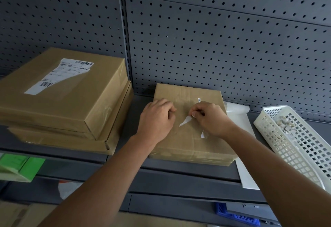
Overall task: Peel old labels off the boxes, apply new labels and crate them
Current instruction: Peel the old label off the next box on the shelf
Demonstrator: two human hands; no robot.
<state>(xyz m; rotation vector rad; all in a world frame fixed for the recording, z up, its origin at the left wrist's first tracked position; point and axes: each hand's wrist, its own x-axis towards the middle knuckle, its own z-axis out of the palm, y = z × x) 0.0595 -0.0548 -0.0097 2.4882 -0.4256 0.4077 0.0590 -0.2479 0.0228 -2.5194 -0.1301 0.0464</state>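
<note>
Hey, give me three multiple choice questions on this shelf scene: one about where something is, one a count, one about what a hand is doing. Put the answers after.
1. Where does the white basket sit?
A) on the floor
B) to the right of the box under the hands
C) hung on the pegboard

2. How many boxes are in the stack on the left?
A) one
B) two
C) four

3. What is the right hand doing?
A) pinching a white label scrap
B) lying flat and open
C) gripping the basket

Answers:
1 B, it lies past that box's right edge.
2 B, one box rests on another.
3 A, thumb and fingers nip the scrap's upper end.
</note>
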